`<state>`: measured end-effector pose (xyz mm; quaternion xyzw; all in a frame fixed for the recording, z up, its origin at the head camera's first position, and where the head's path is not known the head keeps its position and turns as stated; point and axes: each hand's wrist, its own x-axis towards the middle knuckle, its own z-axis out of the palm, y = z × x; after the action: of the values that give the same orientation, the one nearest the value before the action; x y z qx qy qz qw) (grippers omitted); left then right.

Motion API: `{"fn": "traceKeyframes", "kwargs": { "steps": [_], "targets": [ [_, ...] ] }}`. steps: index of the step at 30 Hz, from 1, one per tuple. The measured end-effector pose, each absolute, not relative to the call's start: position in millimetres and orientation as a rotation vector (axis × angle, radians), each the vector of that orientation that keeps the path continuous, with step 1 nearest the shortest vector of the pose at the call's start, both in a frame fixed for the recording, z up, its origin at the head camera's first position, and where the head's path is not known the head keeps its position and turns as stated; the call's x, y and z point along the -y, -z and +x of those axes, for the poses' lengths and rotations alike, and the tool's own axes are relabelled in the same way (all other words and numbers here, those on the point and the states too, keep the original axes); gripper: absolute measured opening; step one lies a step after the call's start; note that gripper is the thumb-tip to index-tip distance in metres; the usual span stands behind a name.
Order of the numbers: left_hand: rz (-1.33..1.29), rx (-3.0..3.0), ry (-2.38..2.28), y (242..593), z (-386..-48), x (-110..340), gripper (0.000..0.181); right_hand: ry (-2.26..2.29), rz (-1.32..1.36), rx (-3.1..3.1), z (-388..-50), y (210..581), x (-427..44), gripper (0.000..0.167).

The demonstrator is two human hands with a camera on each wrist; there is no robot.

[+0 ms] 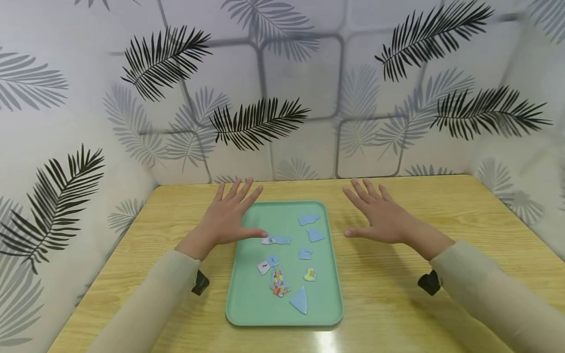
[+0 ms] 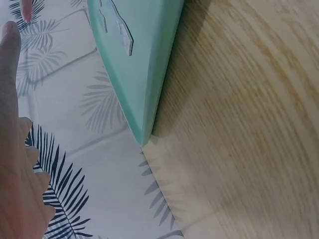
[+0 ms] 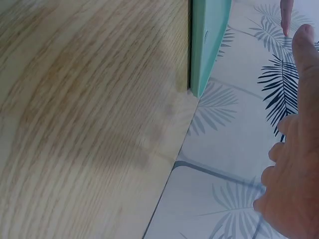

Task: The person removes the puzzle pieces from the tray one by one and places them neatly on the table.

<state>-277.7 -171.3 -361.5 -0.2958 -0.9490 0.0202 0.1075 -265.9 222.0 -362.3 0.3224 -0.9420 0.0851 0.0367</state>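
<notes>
A green tray (image 1: 247, 309) lies on the wooden table with several flat puzzle pieces spread over it. Near its front are a blue wedge-shaped piece (image 1: 299, 300), a multicoloured piece (image 1: 278, 282) and a small yellow piece (image 1: 310, 274). Further back lie plain blue pieces, among them a triangular one (image 1: 315, 235). My left hand (image 1: 227, 215) hovers over the tray's left edge, fingers spread and thumb pointing inward. To the right of the tray, my right hand (image 1: 381, 215) is held above the table with its fingers spread. Neither hand holds anything.
The wooden table (image 1: 397, 304) reaches back to a pale wall covering (image 1: 300, 147) printed with dark and grey leaves. A black wrist device (image 1: 200, 283) sits at the left cuff, another band (image 1: 429, 283) at the right.
</notes>
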Motion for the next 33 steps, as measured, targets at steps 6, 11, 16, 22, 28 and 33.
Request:
{"fn": "traceKeyframes", "kwargs": {
  "steps": [6,11,16,22,28,33],
  "targets": [
    [-0.865,2.799,0.052,369,-274,182,0.106,-0.441,1.046,2.872,-266,368,-218,0.099],
    [-0.809,2.857,0.242,376,-269,194,0.106,-0.609,1.040,2.881,-267,374,-213,0.101],
    [-0.704,2.941,0.458,381,-263,199,0.104,-0.752,1.006,2.875,-272,378,-207,0.104],
    [-0.597,3.011,0.773,385,-258,200,0.091,-0.900,0.975,2.829,-285,385,-199,0.100],
    [-0.437,3.067,1.084,393,-255,199,0.087,-1.082,0.933,2.810,-298,392,-191,0.087],
    [-0.334,3.060,1.171,398,-256,197,0.082,-1.222,0.906,2.797,-309,398,-183,0.074]
  ]
}}
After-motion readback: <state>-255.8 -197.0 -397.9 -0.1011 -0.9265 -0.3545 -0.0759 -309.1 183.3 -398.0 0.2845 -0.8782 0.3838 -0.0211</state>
